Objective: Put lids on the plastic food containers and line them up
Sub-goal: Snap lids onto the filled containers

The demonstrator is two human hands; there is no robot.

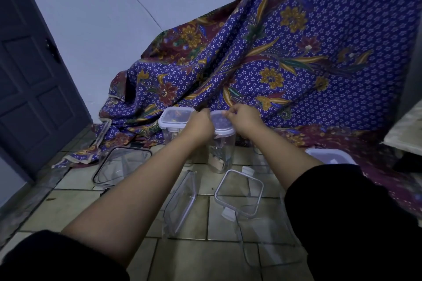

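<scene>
A tall clear container (221, 155) stands on the tiled floor with a white-rimmed lid (222, 124) on top. My left hand (201, 121) grips the lid's left edge and my right hand (242, 116) pinches its far right edge. To its left stands a second tall container with a lid (175, 116) fitted on it. Nearer to me lie open clear containers: a large one (121, 164) at left, one on its side (182, 201) in the middle, and a square one (239, 191) with clip tabs.
A purple floral cloth (296, 52) drapes over something behind the containers. A dark door (29, 75) stands at left. Another white lid (328, 155) lies at right beside my right sleeve. More clear plastic (262, 242) lies on the tiles near me.
</scene>
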